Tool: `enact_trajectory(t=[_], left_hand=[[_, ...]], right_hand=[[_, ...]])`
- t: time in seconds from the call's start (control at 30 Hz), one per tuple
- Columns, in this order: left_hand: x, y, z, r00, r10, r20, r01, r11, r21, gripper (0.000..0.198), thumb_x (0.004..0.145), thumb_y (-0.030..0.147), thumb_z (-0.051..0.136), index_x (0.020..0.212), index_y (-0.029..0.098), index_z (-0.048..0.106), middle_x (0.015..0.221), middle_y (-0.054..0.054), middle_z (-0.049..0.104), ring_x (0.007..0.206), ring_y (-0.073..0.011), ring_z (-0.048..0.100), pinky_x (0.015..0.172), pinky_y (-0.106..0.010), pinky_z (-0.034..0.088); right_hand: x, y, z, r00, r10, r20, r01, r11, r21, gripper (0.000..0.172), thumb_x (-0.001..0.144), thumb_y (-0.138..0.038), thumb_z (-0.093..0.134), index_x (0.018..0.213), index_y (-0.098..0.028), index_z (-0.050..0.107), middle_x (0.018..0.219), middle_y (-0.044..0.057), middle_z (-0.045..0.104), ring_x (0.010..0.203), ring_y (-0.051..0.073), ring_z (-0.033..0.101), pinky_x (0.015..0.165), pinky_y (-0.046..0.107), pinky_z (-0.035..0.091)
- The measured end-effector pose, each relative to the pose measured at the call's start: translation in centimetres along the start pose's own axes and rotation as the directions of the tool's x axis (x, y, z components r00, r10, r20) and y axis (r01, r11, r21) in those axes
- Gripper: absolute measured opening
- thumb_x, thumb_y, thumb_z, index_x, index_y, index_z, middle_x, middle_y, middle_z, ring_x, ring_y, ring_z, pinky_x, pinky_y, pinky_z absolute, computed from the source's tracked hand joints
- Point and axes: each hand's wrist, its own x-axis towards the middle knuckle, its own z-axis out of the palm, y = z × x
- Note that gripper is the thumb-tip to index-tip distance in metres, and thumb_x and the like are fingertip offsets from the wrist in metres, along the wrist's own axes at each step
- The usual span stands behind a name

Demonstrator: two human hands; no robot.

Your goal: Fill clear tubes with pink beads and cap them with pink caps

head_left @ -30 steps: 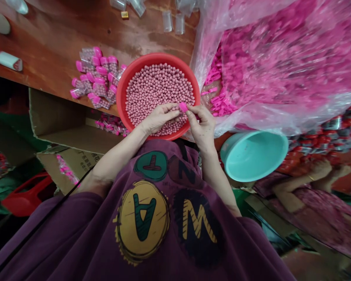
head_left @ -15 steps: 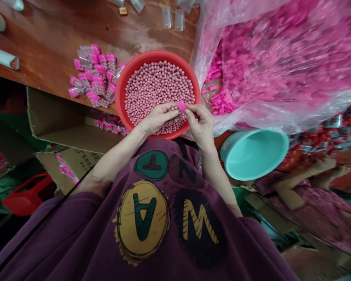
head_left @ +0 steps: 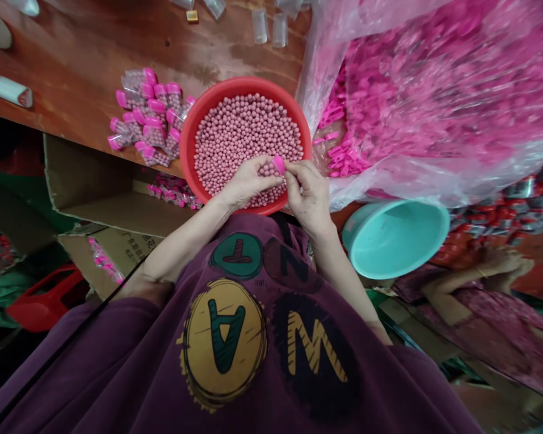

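While the right hand [head_left: 310,199] has its fingers [head_left: 294,170] pinched together on a pink cap [head_left: 278,164], the left hand [head_left: 248,182] curls right beside it, can't tell if it's holding anything. Tons of pink beads [head_left: 244,129] fill the red basin [head_left: 186,141], a bunch of capped clear bottles [head_left: 149,114] sit left of it, and loose pink caps [head_left: 339,150] in a plastic bag [head_left: 434,78] sit right of it.

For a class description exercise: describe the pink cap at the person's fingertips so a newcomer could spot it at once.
Find the red plastic basin full of pink beads on the wooden workbench. Over it, the left hand and right hand meet, and between their fingertips sits one bright pink cap, the only one held.
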Motion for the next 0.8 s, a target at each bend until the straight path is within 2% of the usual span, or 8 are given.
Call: enact_trajectory(t=[0.1, 0.23, 0.37, 0.43, 0.5, 0.57, 0.7, 0.8], left_hand=[[-0.5, 0.5, 0.2, 0.998, -0.041, 0.049, 0.045, 0.997, -0.069, 0.027, 0.086, 0.026, 0.096, 0.100, 0.019, 0.074, 0.087, 0.002, 0.068, 0.077, -0.0103, 0.062, 0.075, -0.025, 0.053], [-0.8, 1.2, 0.0, 0.997, -0.036, 0.066, 0.040, 0.997, -0.063, 0.030, 0.099, 0.049, 0.088, 0.100, 0.022, 0.076, 0.083, 0.002, 0.064, 0.068, -0.0090, 0.055, 0.064, -0.024, 0.047], [-0.5, 0.9, -0.6, 0.997, 0.056, 0.050, -0.058, 0.998, 0.039, 0.034, 0.093, 0.050, 0.094, 0.105, 0.021, 0.081, 0.084, 0.001, 0.070, 0.076, -0.0114, 0.062, 0.075, -0.024, 0.053], [-0.3, 0.4, -0.8, 0.996, 0.085, 0.024, -0.086, 0.994, 0.074, 0.033, 0.091, 0.046, 0.095, 0.108, 0.020, 0.083, 0.093, -0.001, 0.077, 0.087, -0.0137, 0.069, 0.086, -0.026, 0.056], [-0.1, -0.2, -0.9, 0.994, 0.106, -0.019, -0.105, 0.992, 0.070, 0.031, 0.091, 0.042, 0.095, 0.109, 0.019, 0.084, 0.102, -0.002, 0.081, 0.098, -0.0154, 0.072, 0.095, -0.028, 0.057], [0.1, -0.7, -0.8, 0.993, 0.108, -0.055, -0.105, 0.993, 0.055, 0.028, 0.091, 0.039, 0.094, 0.107, 0.018, 0.085, 0.103, -0.002, 0.082, 0.097, -0.0149, 0.072, 0.095, -0.027, 0.057], [0.4, -1.3, -0.4, 0.990, 0.069, -0.121, -0.064, 0.997, 0.047, 0.019, 0.092, 0.034, 0.092, 0.098, 0.017, 0.085, 0.086, 0.002, 0.078, 0.079, -0.0113, 0.066, 0.078, -0.024, 0.055], [0.4, -1.3, 0.1, 0.988, 0.045, -0.148, -0.039, 0.998, 0.045, 0.021, 0.093, 0.035, 0.092, 0.089, 0.017, 0.082, 0.077, 0.003, 0.073, 0.070, -0.0101, 0.063, 0.069, -0.022, 0.053]], right_hand=[[0.2, -0.5, -1.2, 0.996, -0.022, 0.083, 0.023, 1.000, -0.009, 0.034, 0.116, -0.049, 0.055, 0.126, -0.031, 0.082, 0.111, 0.009, 0.079, 0.107, 0.029, 0.076, 0.103, 0.054, 0.068], [0.6, -0.1, -1.8, 0.991, 0.020, 0.131, -0.025, 0.999, 0.037, 0.030, 0.114, -0.048, 0.061, 0.133, -0.036, 0.081, 0.128, 0.008, 0.076, 0.123, 0.029, 0.074, 0.115, 0.058, 0.066], [0.8, 1.7, -0.1, 0.990, 0.137, -0.025, -0.130, 0.972, 0.198, 0.041, 0.111, -0.056, 0.067, 0.149, -0.039, 0.069, 0.125, 0.005, 0.075, 0.117, 0.024, 0.075, 0.108, 0.050, 0.069], [0.8, 2.1, 0.8, 0.986, 0.157, -0.053, -0.143, 0.968, 0.208, 0.042, 0.111, -0.058, 0.066, 0.148, -0.037, 0.068, 0.120, 0.005, 0.077, 0.112, 0.024, 0.075, 0.105, 0.047, 0.069], [0.6, 1.7, 1.3, 0.994, 0.109, -0.003, -0.107, 0.987, 0.121, 0.036, 0.113, -0.052, 0.062, 0.142, -0.032, 0.071, 0.124, 0.008, 0.078, 0.118, 0.027, 0.075, 0.111, 0.050, 0.067], [0.3, 0.7, 1.5, 0.994, 0.062, 0.086, -0.059, 0.998, -0.033, 0.040, 0.109, -0.043, 0.065, 0.145, -0.027, 0.069, 0.136, 0.013, 0.075, 0.130, 0.033, 0.071, 0.119, 0.057, 0.061], [0.1, -0.6, 2.5, 0.975, 0.157, 0.156, -0.090, 0.926, -0.367, 0.075, 0.095, -0.036, 0.080, 0.161, -0.013, 0.053, 0.154, 0.025, 0.064, 0.147, 0.045, 0.059, 0.126, 0.070, 0.050], [0.1, 0.2, 3.8, 0.976, 0.178, 0.123, -0.109, 0.896, -0.430, 0.073, 0.091, -0.033, 0.079, 0.155, -0.010, 0.053, 0.148, 0.026, 0.065, 0.140, 0.046, 0.061, 0.122, 0.071, 0.050]])
